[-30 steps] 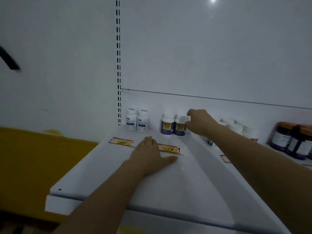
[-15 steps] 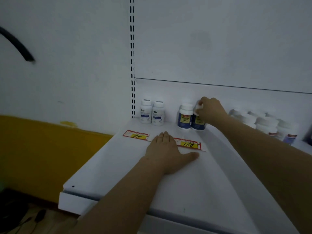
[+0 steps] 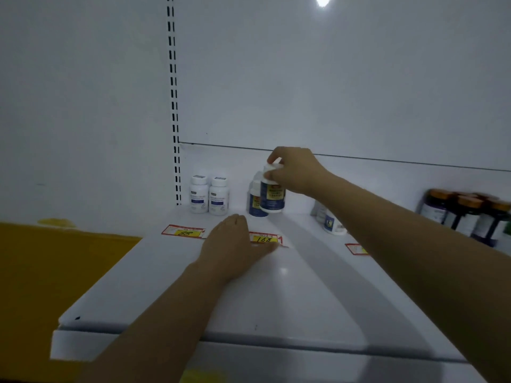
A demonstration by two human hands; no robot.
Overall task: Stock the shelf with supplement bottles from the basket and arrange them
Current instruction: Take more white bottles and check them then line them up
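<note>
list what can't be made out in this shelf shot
All in the head view.
Print on the blue-labelled bottle, gripped by the right hand: too small and blurred.
Most of the second blue bottle: hidden behind the gripped one.
Parts of the white bottle and a price tag: covered by the right forearm.
The dark jars: blurred, cut off by the right edge.
The basket: outside the frame.

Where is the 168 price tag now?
In the head view's centre, the 168 tag lies on the shelf, partly under the left hand, before the blue bottles.
</note>
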